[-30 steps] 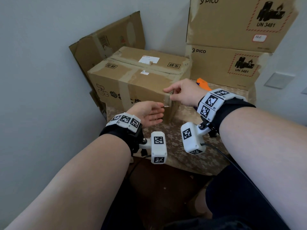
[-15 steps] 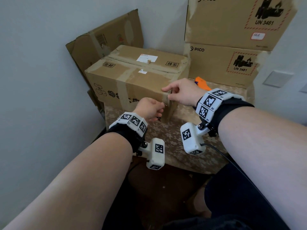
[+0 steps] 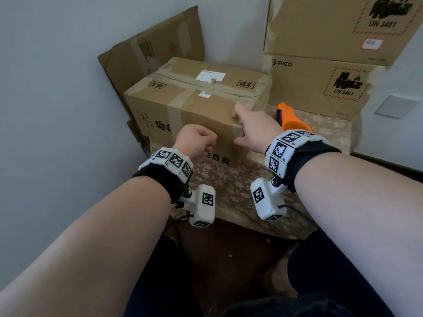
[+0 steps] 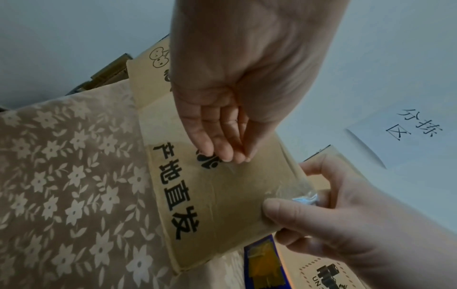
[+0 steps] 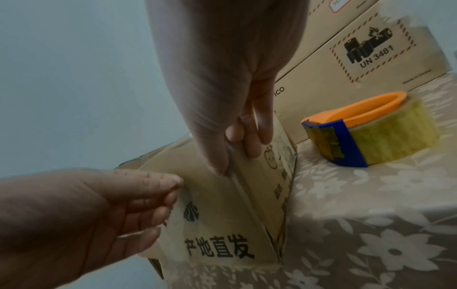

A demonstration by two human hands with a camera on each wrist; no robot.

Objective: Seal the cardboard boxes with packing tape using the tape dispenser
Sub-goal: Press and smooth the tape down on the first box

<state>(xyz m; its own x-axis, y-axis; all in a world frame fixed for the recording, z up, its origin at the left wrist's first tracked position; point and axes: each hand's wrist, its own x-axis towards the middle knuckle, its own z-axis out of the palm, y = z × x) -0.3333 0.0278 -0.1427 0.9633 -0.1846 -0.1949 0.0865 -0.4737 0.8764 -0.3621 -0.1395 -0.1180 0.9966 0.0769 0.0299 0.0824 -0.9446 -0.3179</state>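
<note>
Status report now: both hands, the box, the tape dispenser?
Left hand curled at box front, hold unclear. Right hand open, pressing box's right front corner. Tape dispenser idle on tablecloth, right of box. Nothing in the way.

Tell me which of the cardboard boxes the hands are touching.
The box printed with fruit cartoons, standing left of the two stacked PICO boxes. The right hand presses its near corner and the left hand is at its front face; the PICO boxes stand untouched.

Brown cardboard box [image 3: 201, 110], flaps closed and taped, upright at the table's near left. Orange-and-blue tape dispenser [image 5: 371, 135] with clear tape lies to its right, apart, before stacked PICO boxes [image 3: 320, 88].
</note>
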